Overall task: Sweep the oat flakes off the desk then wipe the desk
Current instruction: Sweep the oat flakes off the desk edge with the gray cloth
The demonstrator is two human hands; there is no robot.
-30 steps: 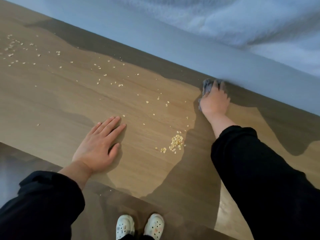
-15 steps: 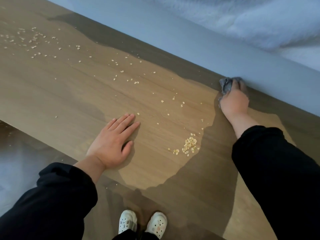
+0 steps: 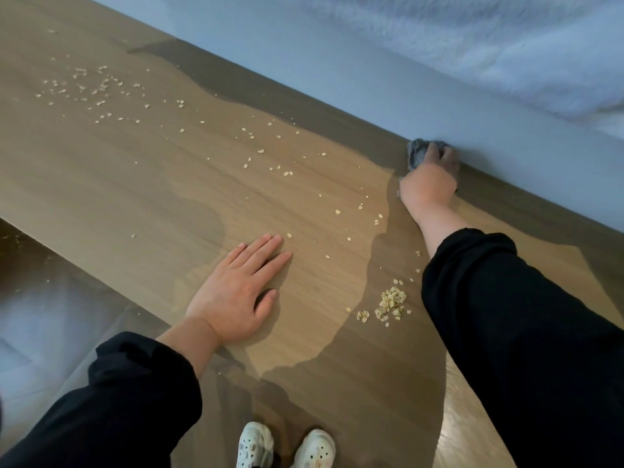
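The right hand (image 3: 427, 187) grips a grey cloth (image 3: 417, 152) at the counter's (image 3: 135, 184) far edge, against the wall. The left hand (image 3: 236, 295) lies flat, fingers straight. Oat flakes (image 3: 391, 304) (one small pile, many scattered) lie between and beyond the hands.

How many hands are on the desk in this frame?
2. The left hand lies flat on the desk near its front edge; the right hand grips a grey cloth at the far edge.

Desk (image 3: 162, 204): pale wood-grain top along a wall (image 3: 337, 72).
Oat heap (image 3: 391, 304): small pile near the front edge.
Loose flakes (image 3: 98, 87): strewn left of and beyond the heap.
Left hand (image 3: 236, 295): flat, left of the heap.
Grey cloth (image 3: 416, 153): beyond the heap, at the wall, gripped under the right hand (image 3: 427, 189).
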